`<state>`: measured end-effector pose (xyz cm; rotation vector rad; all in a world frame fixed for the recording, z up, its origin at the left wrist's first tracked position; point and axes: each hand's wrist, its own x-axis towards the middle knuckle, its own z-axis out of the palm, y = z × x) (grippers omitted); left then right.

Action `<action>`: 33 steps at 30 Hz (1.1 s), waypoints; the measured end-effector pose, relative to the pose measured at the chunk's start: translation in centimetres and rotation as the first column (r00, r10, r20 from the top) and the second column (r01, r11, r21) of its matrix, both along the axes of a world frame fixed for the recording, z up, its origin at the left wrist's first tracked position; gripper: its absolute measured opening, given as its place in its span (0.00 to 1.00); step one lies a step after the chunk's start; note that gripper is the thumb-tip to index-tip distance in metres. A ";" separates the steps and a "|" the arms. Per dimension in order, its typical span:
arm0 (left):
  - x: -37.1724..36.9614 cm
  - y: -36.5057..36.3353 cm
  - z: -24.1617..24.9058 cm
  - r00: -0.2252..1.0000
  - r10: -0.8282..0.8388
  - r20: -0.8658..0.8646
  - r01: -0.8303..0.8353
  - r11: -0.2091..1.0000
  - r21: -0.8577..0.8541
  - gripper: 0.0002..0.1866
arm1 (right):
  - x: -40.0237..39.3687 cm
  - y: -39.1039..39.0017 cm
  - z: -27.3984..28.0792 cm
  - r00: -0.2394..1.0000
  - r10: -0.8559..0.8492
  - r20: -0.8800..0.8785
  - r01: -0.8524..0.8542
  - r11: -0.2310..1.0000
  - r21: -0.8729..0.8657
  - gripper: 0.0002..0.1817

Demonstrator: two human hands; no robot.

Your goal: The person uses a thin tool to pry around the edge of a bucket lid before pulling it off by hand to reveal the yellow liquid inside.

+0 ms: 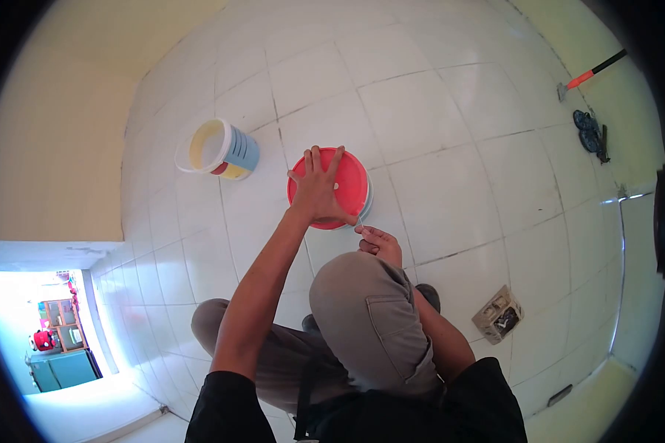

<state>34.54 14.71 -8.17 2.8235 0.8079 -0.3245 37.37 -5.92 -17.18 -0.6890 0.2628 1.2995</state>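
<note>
A bucket (370, 193) with a red lid (353, 176) stands on the floor in front of my knees. My left hand (318, 190) lies over the lid with its fingers spread, the fingertips near the far rim and the thumb near the close rim. Just off the lid's near right edge, the fingers of my right hand (377, 240) are closed in a pinch. A thin pale piece (360, 221) runs from them up to the rim; its kind is too small to make out. My right knee hides part of my right forearm.
An open paint bucket (241, 153), cream inside, stands to the left with its handle down. Far right are a scraper with an orange and black handle (581, 80) and dark sandals (587, 131). A stained tray-like piece (498, 315) lies right of my knee.
</note>
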 end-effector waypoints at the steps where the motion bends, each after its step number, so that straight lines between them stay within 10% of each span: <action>1: 0.2 0.0 0.1 1.000 0.001 0.010 -0.001 1.000 -0.008 0.84 | 0.2 0.3 -0.2 1.000 -0.019 -0.008 0.020 1.000 0.023 0.09; 23: 0.4 -0.1 -0.1 1.000 0.011 0.016 -0.011 1.000 -0.006 0.87 | 10.4 0.7 3.2 0.825 0.471 0.314 -0.446 0.882 -0.150 0.09; 26: 0.2 -0.5 -0.1 1.000 0.012 -0.007 -0.012 1.000 -0.002 0.87 | 9.5 1.4 2.0 0.255 0.429 0.867 -0.318 0.884 -0.344 0.11; 29: 0.4 -0.7 0.1 1.000 0.018 -0.014 -0.018 1.000 0.010 0.87 | 8.4 2.6 1.9 -0.202 0.573 0.794 -0.069 0.801 -0.595 0.15; 32: 0.3 -0.4 0.3 1.000 0.018 -0.009 -0.018 1.000 0.024 0.87 | 8.1 2.9 0.0 -0.103 0.433 0.896 -0.095 0.892 -0.442 0.10; 33: 0.2 -0.4 0.1 1.000 0.016 -0.002 -0.016 0.999 0.030 0.87 | 8.6 3.0 2.2 0.174 0.506 0.845 -0.208 0.857 -0.471 0.09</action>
